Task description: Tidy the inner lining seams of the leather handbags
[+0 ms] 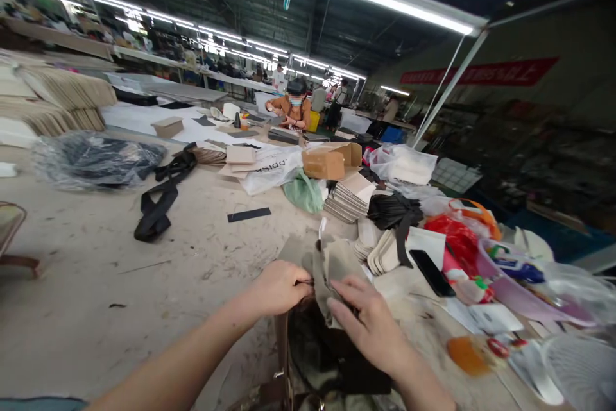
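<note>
A bag (317, 347) with a dark inside and brown trim stands at the table's near edge, below my hands. Grey-beige fabric (344, 257), folded and standing upright, rises from its far side. My left hand (282, 286) is closed, with its fingertips pinching the fabric's left edge near the bag's rim. On the right, my right hand (368, 321) holds the same fabric, its fingers laid along the folds. A small white tab (322, 228) sticks up at the fabric's top. The exact contact under my left fingers is hidden.
Right of the bag lie a black phone (432, 273), stacked beige pieces (385, 251), a pink basin (510, 283) and an orange jar (468, 355). Ahead are a black strip (249, 214), black webbing (156, 209) and a cardboard box (323, 163). A co-worker (294, 106) sits across the table.
</note>
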Motion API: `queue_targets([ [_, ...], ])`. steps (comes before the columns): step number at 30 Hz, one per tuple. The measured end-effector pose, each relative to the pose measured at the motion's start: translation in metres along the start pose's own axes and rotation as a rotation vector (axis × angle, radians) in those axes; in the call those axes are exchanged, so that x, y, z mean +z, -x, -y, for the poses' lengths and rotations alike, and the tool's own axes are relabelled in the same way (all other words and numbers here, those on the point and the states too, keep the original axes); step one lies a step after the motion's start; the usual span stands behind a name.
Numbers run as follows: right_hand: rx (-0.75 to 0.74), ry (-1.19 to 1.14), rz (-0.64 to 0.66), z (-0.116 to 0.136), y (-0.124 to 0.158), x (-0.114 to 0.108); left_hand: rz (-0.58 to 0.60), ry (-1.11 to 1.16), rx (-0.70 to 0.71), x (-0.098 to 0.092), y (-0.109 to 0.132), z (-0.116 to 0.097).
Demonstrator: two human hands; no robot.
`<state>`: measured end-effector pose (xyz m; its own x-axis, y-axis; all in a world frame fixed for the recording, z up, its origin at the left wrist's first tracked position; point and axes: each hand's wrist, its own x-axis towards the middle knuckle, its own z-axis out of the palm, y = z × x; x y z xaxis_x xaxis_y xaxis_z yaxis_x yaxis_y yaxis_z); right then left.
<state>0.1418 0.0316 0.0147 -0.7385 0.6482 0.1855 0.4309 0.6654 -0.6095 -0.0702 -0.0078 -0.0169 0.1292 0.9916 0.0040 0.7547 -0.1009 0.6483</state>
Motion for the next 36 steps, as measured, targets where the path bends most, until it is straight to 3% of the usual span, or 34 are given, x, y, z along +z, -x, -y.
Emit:
queue_targets([
  [7,-0.011,0.143,-0.092,-0.007,-0.019,0.024,-0.047,-0.069,-0.027,0.003,0.000,-0.003],
  [13,-0.183,0.678,0.074,-0.002,-0.027,0.021,-0.049,-0.133,-0.034,0.004,-0.007,-0.007],
  [15,-0.264,0.709,0.122,-0.001,-0.030,0.019,-0.027,-0.134,-0.037,0.004,-0.008,-0.007],
  [17,-0.251,0.604,0.090,-0.004,-0.031,0.019,-0.011,-0.129,-0.046,0.004,-0.008,-0.007],
  [22,-0.008,0.154,-0.061,-0.016,-0.025,0.026,-0.023,-0.119,-0.017,0.005,-0.010,-0.008],
  [29,0.453,-0.302,-0.326,-0.041,-0.007,0.015,-0.035,-0.106,-0.034,0.007,-0.010,-0.004],
  [32,0.465,-0.322,-0.387,-0.043,-0.004,0.004,-0.039,-0.103,-0.037,0.008,-0.010,-0.004],
  [36,0.309,-0.190,-0.240,-0.031,-0.011,0.007,-0.013,-0.085,-0.056,0.010,-0.011,-0.004],
])
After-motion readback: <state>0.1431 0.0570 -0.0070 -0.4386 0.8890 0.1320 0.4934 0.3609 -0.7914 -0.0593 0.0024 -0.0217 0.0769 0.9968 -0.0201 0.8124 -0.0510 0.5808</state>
